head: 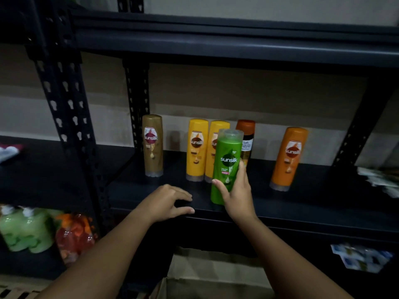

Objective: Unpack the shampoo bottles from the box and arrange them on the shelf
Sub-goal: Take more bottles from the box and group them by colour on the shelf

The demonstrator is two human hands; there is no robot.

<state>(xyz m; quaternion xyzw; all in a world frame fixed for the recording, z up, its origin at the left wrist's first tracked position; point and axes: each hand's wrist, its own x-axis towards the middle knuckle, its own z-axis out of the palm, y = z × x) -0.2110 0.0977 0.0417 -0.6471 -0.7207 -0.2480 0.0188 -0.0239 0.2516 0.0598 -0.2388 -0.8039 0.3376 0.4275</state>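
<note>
My right hand (236,190) grips a green Sunsilk bottle (226,162), upright near the front edge of the black shelf (302,203). My left hand (170,201) rests on the shelf's front edge with loosely curled fingers, holding nothing. Behind stand a gold bottle (152,145), two yellow bottles (197,149) side by side, a brown-capped bottle (247,141) partly hidden by the green one, and an orange bottle (288,158) at the right. The cardboard box (194,277) sits open below the shelf.
Black perforated uprights (64,93) frame the shelf, with another shelf board (216,35) above. Green and red refill pouches (43,231) lie on the lower left shelf. Blue-white packets (362,257) sit lower right, and more packets (380,178) at the right edge.
</note>
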